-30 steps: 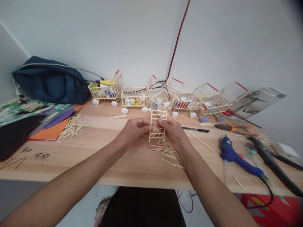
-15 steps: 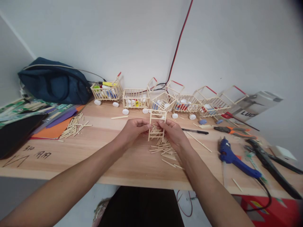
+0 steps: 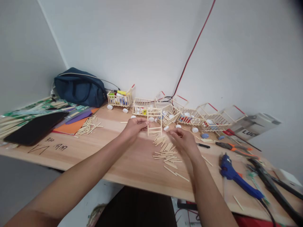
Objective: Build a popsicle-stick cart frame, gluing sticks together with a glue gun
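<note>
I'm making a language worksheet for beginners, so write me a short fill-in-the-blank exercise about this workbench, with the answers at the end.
1. The left hand holds the stick frame by its ____ side.
2. Along the back of the table stand ____ model stick carts.
3. Each cart's handlebar is coloured ____.
4. The glue gun is coloured ____.

Missing words: left; five; red; blue.

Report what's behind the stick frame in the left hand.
Through the stick frame show a white wheel and part of a miniature shopping cart. Whatever the stick frame and left hand cover is hidden.
</note>
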`<state>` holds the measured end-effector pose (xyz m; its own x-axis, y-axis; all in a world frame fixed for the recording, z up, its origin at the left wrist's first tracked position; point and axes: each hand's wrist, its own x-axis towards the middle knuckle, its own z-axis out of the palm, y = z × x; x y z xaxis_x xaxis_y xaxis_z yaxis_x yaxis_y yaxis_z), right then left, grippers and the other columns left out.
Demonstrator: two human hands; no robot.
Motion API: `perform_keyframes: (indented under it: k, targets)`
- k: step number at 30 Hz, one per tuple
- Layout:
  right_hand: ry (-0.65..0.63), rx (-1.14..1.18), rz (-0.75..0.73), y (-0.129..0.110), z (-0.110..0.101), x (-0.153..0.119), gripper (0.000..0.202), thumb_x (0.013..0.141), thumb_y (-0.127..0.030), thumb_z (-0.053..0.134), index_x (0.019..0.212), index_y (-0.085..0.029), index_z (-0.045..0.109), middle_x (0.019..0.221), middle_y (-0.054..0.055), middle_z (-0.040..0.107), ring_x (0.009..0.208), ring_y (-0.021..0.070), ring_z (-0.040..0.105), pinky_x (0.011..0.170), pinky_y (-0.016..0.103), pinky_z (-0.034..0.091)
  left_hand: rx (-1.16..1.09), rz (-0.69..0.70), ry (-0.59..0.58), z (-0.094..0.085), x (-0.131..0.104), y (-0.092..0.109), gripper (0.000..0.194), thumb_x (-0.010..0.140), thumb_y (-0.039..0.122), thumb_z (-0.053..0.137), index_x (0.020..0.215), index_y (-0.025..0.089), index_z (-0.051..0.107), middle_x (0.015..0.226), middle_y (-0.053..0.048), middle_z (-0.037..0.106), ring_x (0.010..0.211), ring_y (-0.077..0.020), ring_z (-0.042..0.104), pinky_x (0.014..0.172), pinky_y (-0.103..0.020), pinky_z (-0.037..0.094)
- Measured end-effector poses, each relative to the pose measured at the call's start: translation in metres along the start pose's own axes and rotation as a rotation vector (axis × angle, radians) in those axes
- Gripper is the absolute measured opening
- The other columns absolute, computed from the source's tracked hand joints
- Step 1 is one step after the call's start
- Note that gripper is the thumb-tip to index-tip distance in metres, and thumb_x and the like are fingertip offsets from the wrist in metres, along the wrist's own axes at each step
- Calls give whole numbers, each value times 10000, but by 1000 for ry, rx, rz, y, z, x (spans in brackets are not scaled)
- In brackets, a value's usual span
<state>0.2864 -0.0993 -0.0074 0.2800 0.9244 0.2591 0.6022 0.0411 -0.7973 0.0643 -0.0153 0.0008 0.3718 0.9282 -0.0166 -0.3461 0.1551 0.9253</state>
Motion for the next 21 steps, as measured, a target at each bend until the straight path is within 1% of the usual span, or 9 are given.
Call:
perform_keyframes:
  k: [3,5,8,11,13,15,17,21]
  targets:
    - [-106,-106,-180,2,6,-1,239,825,-397,624,915,-210,743,924,66,740,842,223,635,791,364,453,-24,33,47,-4,4,2,337,552,267,885,758,86,690,686,-18,664,612,-91,585,675,-255,489]
    - [-180,-185,-310,6,12,-1,204,819,-340,650,959,-220,737,994,79,726,934,241,628,862,392,447,-26,55,69,-6,6,3,309,574,255,872,750,83,686,677,-14,658,609,-91,586,669,-252,490]
    - [-261,-320,-415,12,20,1,159,792,-229,663,938,-212,724,970,92,699,945,248,611,859,398,448,-11,66,106,-10,9,4,266,608,235,850,741,77,683,649,-12,646,589,-88,580,649,-247,486]
    - [-283,-418,-429,12,22,0,103,800,-175,634,882,-193,695,890,83,677,856,228,592,776,358,442,-11,74,124,-12,10,4,277,591,234,861,731,76,682,632,-5,639,575,-81,569,640,-240,488]
    - [-300,-458,-425,8,21,-1,59,808,-174,622,827,-194,674,826,65,661,796,211,576,726,331,426,-17,84,115,-13,10,5,304,562,247,878,721,79,681,627,0,635,577,-76,565,637,-231,487]
    - [-328,-463,-419,4,19,-2,70,826,-194,605,785,-198,662,783,51,649,752,195,568,691,313,415,-19,83,104,-13,10,5,321,544,257,889,709,80,679,616,2,631,571,-71,558,626,-221,482]
    - [-349,-427,-412,1,16,-3,119,855,-225,581,779,-201,670,788,55,663,747,191,582,689,312,423,-17,70,104,-13,10,4,318,544,259,888,700,83,676,610,0,632,568,-73,560,619,-220,480]
    - [-337,-311,-404,3,9,-1,171,872,-290,588,802,-216,725,850,78,718,803,219,631,753,354,455,-6,58,115,-14,12,2,300,554,257,881,693,92,673,619,-3,637,578,-78,568,620,-223,482]
